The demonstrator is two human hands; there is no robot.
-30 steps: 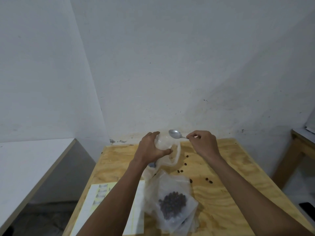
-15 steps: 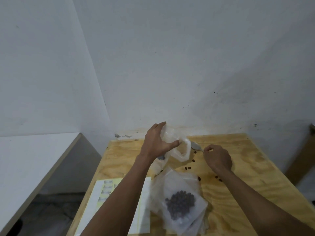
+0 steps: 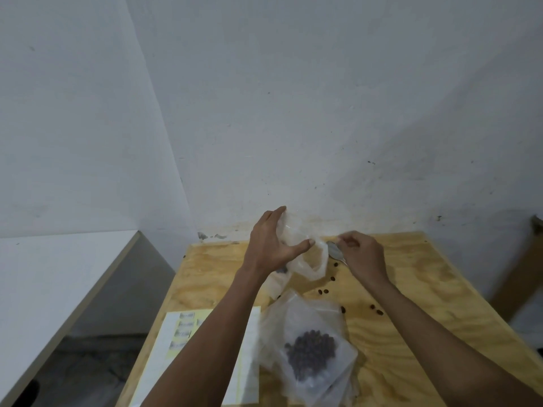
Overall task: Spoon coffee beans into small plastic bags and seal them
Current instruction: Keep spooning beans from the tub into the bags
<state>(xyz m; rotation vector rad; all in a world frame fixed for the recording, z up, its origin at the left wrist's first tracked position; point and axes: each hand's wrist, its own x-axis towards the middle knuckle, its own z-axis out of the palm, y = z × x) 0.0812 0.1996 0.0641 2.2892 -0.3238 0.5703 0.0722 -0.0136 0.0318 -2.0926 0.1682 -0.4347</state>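
My left hand [image 3: 271, 245] grips a clear plastic bag [image 3: 308, 259] near its top, fingers and thumb curled round the film, above the far part of the plywood table [image 3: 411, 289]. A few dark beans show low in that bag. My right hand [image 3: 363, 254] pinches the handle of a metal spoon [image 3: 335, 251], whose bowl lies just right of the bag's mouth, low over the table. Closer to me lies a filled bag of coffee beans [image 3: 311, 348] on top of other clear bags.
Loose coffee beans [image 3: 324, 291] are scattered on the table right of the bags. A sheet of paper with labels [image 3: 182, 333] lies at the table's left, under my left forearm. A white surface [image 3: 44, 274] stands to the left, a wooden frame [image 3: 523, 268] to the right.
My right hand has lowered the spoon from above the bag's mouth to just right of it near the table. My left hand kept its hold on the bag.
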